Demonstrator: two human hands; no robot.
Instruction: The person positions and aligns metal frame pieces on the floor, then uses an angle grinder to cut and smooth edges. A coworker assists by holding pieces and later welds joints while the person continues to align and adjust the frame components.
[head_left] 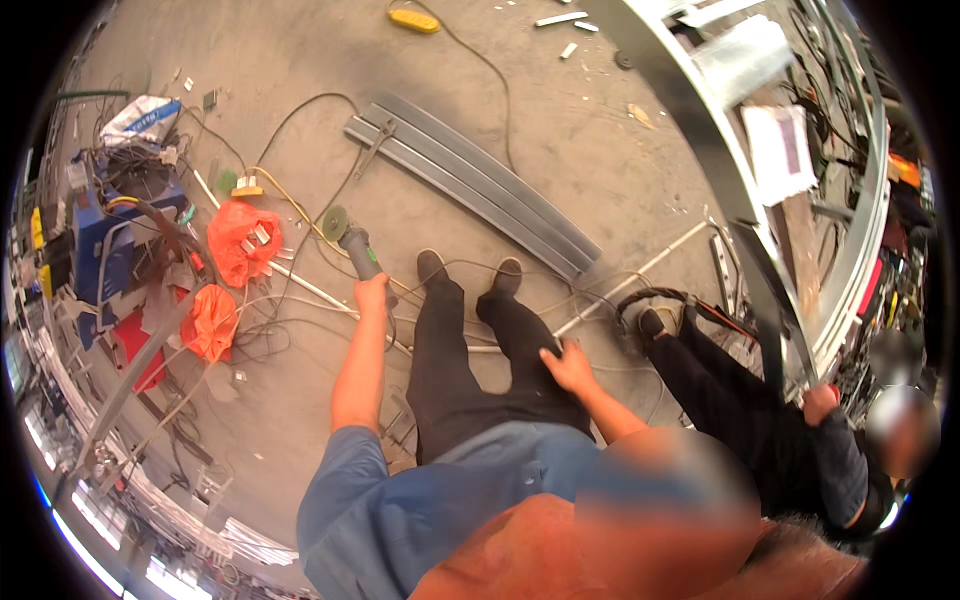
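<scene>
My left hand (371,291) is wrapped round the grey and green body of an angle grinder (362,258). Its disc (335,223) points away from me, toward the far left, above the cable-strewn floor. Against my right thigh rests my right hand (571,367), fingers apart and holding nothing. Beyond my shoes lies a long grey ribbed metal profile (480,180), slanting from far left to near right. A clamp-like metal tool (374,148) lies across its far left end.
Cables and a pale pipe (640,278) cross the floor by my feet. Orange bags (243,243) and a blue machine (115,245) stand left. At right, a co-worker's hand (820,402) is by a large curved metal frame (715,130). A yellow power strip (413,20) lies far off.
</scene>
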